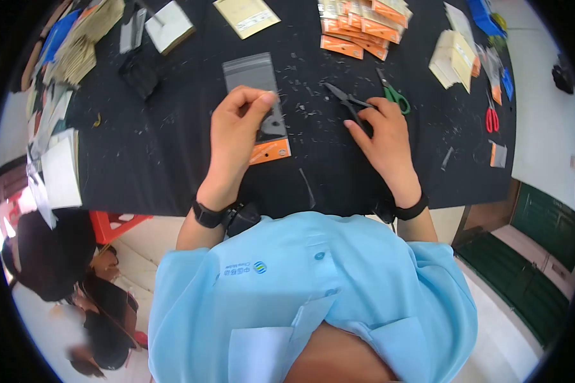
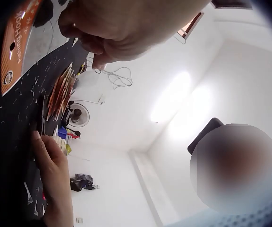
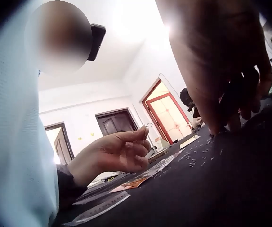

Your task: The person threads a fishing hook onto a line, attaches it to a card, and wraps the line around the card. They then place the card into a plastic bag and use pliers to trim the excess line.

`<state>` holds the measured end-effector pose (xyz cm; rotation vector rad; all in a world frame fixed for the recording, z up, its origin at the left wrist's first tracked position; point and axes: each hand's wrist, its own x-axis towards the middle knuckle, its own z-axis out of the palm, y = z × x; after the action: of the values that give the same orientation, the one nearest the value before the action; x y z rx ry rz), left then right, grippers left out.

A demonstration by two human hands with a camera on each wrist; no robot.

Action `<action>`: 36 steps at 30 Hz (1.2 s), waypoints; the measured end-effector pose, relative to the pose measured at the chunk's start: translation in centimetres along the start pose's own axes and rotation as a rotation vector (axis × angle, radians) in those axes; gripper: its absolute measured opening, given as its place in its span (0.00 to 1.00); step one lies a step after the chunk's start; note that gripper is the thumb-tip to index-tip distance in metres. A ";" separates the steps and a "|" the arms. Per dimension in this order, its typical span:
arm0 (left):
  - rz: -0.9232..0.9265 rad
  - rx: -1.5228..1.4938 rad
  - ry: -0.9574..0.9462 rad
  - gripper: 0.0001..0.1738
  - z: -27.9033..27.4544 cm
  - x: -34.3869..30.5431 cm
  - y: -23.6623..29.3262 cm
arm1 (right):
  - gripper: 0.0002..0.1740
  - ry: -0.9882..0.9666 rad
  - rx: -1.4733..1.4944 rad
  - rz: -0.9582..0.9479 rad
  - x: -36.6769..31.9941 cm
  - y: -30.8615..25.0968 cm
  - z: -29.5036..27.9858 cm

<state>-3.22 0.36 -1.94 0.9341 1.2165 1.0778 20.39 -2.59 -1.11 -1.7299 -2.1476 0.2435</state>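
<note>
My left hand (image 1: 236,131) pinches a small curved fishing hook (image 3: 149,126) between thumb and forefinger, its bend showing above the fingertips in the right wrist view. Under that hand lies a clear zip bag (image 1: 249,69) with an orange printed end, reading "Fishing Hook" in the left wrist view; the hand covers its middle. To the right, my right hand (image 1: 388,137) has thumb and fingers around the dark handles of a pair of pliers (image 1: 338,93), whose pointed nose aims away to the left. Green-handled scissors (image 1: 397,99) lie just beyond those fingers.
Orange packets (image 1: 364,29) are piled at the back. Brown envelopes (image 1: 83,51) and white papers (image 1: 62,169) cover the left edge. Red-handled scissors (image 1: 492,119) lie far right. Small clear clippings (image 1: 306,108) are scattered mid-table. Other people (image 1: 102,313) are at the lower left.
</note>
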 end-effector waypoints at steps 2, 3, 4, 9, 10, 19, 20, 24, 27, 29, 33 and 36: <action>0.010 -0.038 -0.035 0.07 -0.3 0.1 -0.1 | 0.10 0.044 0.026 0.008 -0.1 0.6 -0.5; 0.012 -0.040 -0.044 0.07 -0.1 0.2 -0.2 | 0.09 0.079 0.072 -0.003 0.0 0.8 -0.6; 0.000 -0.072 -0.048 0.07 0.0 0.2 -0.2 | 0.09 0.080 0.072 -0.002 0.1 1.4 -0.8; -0.020 -0.103 -0.024 0.07 -0.1 0.1 0.0 | 0.11 0.104 -0.108 0.206 0.0 5.2 -1.0; -0.017 -0.094 -0.003 0.07 -0.4 0.2 -0.2 | 0.13 0.082 -0.143 0.209 0.0 5.7 -0.7; 0.043 -0.139 0.075 0.09 -1.2 0.2 0.6 | 0.21 0.012 -0.275 0.194 1.4 5.2 -1.4; 0.047 -0.139 0.085 0.09 -1.4 0.3 0.6 | 0.21 0.012 -0.272 0.183 1.7 4.8 -1.7; 0.111 -0.104 0.120 0.09 -2.0 0.4 0.7 | 0.23 -0.151 0.412 0.287 2.5 1.7 -2.9; 0.112 -0.108 0.121 0.08 -2.0 0.4 0.6 | 0.22 -0.279 0.832 0.310 2.5 -0.5 -2.0; 0.116 -0.107 0.118 0.08 -2.0 0.5 0.6 | 0.22 -0.330 0.879 0.184 3.0 -2.3 -1.3; 0.125 -0.106 0.130 0.07 -2.0 0.4 0.7 | 0.24 -0.401 0.914 0.083 4.0 -5.0 0.3; 0.125 -0.128 0.131 0.07 -2.1 0.4 0.9 | 0.26 -0.418 0.695 0.007 5.0 -6.4 0.2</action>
<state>-5.37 0.90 -1.46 0.8610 1.1921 1.3180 13.66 0.80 1.85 -1.3433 -1.9525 1.2778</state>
